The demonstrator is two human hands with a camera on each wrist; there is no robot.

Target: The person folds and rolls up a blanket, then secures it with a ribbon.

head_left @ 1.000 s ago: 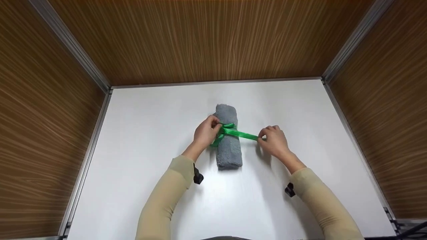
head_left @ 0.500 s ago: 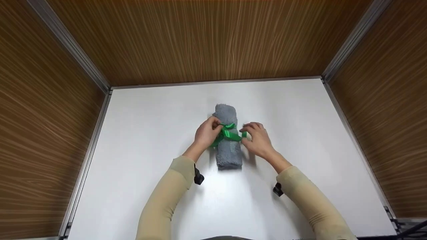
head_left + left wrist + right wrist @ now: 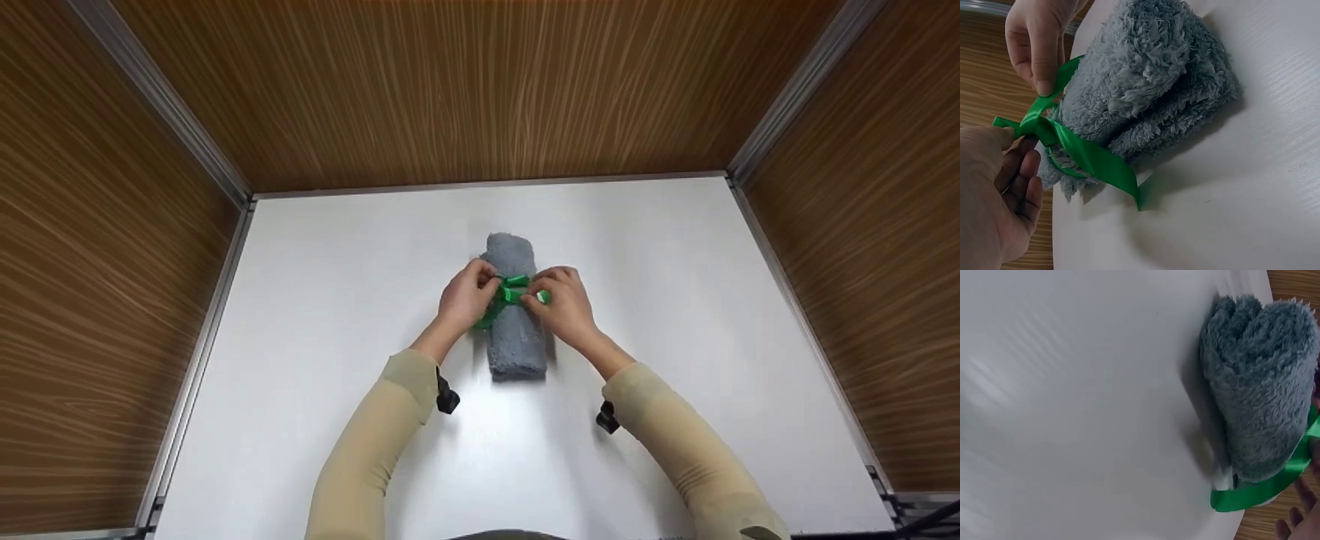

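Note:
A rolled grey towel (image 3: 516, 341) lies lengthwise in the middle of the white table (image 3: 337, 300). A green ribbon (image 3: 512, 293) is tied round its middle. My left hand (image 3: 480, 289) pinches the ribbon at the knot on the towel's left side. My right hand (image 3: 541, 291) pinches a fold of ribbon right beside the knot, on top of the towel. In the left wrist view the towel (image 3: 1151, 73) fills the top, and a loose ribbon (image 3: 1095, 160) tail hangs down to the table. The right wrist view shows the towel (image 3: 1264, 382) end-on with the ribbon (image 3: 1255, 496) under it.
Brown wood-grain walls (image 3: 480, 90) with metal edge strips (image 3: 210, 315) close the table on the left, back and right. Both forearms wear beige sleeves (image 3: 375, 442) and reach in from the front edge.
My right hand has moved left, from holding the ribbon end stretched out to the right to pinching it beside the knot. The left hand and towel stayed put.

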